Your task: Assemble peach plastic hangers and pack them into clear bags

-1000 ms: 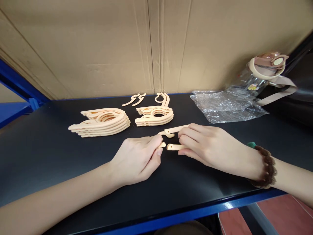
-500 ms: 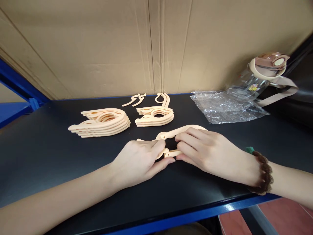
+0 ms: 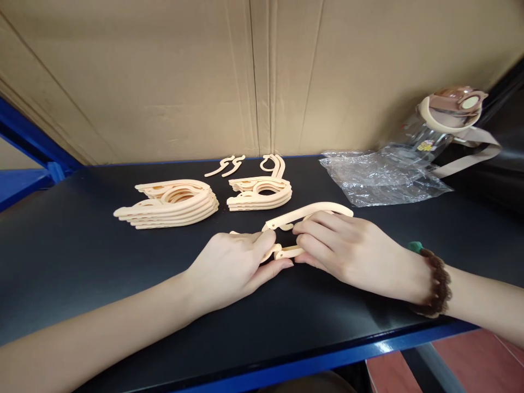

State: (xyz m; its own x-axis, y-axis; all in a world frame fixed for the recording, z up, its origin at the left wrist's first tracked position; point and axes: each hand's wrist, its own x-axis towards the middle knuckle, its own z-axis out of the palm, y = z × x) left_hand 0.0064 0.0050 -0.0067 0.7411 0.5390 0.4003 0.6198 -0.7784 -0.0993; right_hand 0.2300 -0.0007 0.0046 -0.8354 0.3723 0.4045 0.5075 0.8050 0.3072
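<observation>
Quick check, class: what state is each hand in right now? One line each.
Left hand: closed, holding a small cream piece.
Right hand: closed, holding a curved cream part.

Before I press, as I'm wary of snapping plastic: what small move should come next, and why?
Probably ease the near hanger arm in your right hand toward the curved piece in your left hand, without forcing it. Their ends appear to meet, with a hole showing in the arm's end, but whether they are seated cannot be told.
</observation>
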